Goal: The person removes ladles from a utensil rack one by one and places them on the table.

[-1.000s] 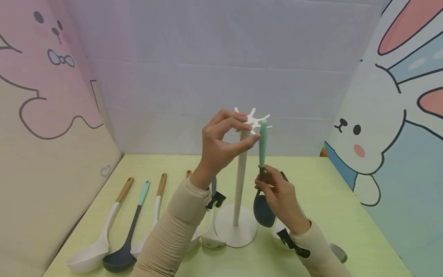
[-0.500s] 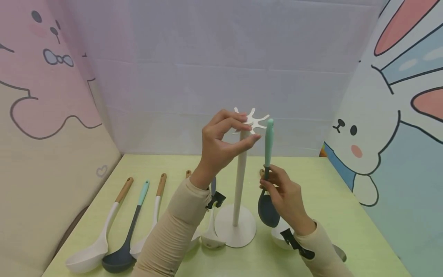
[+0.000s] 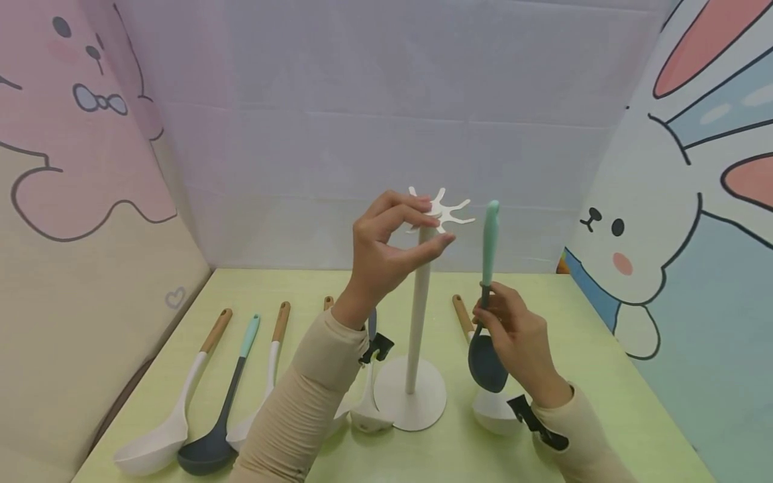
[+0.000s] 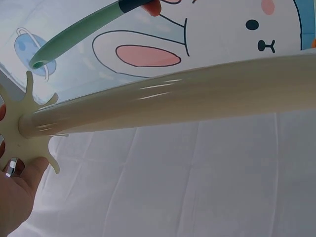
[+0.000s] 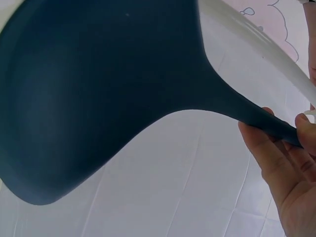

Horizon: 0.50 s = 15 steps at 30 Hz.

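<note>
In the head view my left hand [image 3: 392,238] grips the hooked top of a white utensil stand [image 3: 417,315], thumb on the near side. The left wrist view shows the thumb against the underside of the stand's hooks [image 4: 22,121]. My right hand [image 3: 513,329] pinches the dark neck of a ladle [image 3: 490,245] with a mint-green handle. This ladle is upright in the air, bowl down, to the right of the stand and apart from its hooks. Its dark bowl [image 5: 98,94] fills much of the right wrist view.
On the left of the table [image 3: 543,302] lie a white ladle [image 3: 153,446] with a wooden handle, a dark ladle [image 3: 211,449] with a mint handle and several other ladles. Another white ladle [image 3: 498,412] lies behind my right hand. Fabric walls surround the table.
My right hand has moved right with the ladle, away from the stand's hooks. The wooden handle behind it has come into view. My left hand stays on the stand's top.
</note>
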Each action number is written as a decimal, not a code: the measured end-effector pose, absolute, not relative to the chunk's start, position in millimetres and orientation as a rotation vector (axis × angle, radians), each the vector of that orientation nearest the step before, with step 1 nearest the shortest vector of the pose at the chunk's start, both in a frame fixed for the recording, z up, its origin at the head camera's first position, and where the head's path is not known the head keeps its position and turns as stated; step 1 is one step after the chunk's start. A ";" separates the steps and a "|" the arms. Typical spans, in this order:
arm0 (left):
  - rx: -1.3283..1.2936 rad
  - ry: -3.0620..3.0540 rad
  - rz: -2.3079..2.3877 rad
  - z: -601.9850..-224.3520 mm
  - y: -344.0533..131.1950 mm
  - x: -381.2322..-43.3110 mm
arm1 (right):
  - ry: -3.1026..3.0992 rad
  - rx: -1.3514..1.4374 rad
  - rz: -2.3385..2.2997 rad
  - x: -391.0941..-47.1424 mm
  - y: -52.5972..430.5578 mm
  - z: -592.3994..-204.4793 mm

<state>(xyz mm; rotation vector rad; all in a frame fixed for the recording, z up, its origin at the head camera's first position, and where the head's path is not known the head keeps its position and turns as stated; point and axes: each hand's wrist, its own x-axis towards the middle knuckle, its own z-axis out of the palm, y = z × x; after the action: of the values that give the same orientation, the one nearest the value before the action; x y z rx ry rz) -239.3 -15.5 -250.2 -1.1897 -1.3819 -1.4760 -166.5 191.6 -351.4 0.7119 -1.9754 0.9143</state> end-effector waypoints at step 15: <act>-1.194 -1.363 -1.474 -251.2 -18.7 -241.4 | -2.068 0.528 0.779 -165.0 222.0 -346.4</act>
<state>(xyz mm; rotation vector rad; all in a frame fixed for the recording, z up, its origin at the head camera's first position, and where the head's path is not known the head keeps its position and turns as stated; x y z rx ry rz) -241.4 -18.7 -251.2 -1.1937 -1.3633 -1.4736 -165.0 222.0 -346.4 0.5282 -2.0676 0.7788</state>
